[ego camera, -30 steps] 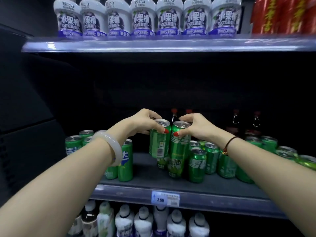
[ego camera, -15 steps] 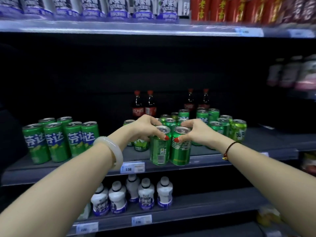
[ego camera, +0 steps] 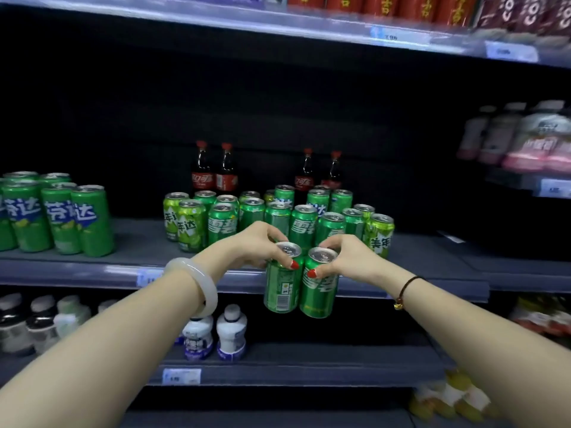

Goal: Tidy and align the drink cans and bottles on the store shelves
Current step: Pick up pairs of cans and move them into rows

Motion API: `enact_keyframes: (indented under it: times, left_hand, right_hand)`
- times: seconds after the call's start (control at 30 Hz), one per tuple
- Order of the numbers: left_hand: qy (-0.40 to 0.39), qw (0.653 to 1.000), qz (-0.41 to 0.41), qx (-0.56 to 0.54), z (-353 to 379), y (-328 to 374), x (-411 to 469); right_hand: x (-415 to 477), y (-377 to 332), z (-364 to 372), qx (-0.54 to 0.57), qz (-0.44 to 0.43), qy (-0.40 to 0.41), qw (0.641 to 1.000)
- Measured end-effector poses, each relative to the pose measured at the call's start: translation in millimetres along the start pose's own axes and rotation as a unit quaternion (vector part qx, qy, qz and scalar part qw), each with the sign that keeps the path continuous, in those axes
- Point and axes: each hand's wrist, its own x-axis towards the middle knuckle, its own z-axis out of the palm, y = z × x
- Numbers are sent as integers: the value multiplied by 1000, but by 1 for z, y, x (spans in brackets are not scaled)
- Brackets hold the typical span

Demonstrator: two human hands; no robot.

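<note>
Grips left can by its rim in the left hand, fingers curled; right can likewise in the right hand; holds both upright, side by side, before the shelf edge, likely for placing aligned.

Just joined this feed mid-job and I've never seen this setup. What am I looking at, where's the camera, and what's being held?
No machine: a person works bare-handed, and the single picture comes from a camera on their head, looking forward and down. The left hand grips a tall green can with a barcode by its top; the right hand grips a matching green can. Both hang in front of the grey shelf, where more green cans and dark cola bottles stand.
</note>
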Motion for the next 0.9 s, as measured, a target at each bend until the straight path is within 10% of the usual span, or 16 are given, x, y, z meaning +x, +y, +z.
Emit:
enact_keyframes:
  times: [0.9]
  left_hand:
    - [-7, 1000, -9, 8, 149, -115, 37]
  right_hand:
    - [-3, 174, 83, 34, 51, 10, 998]
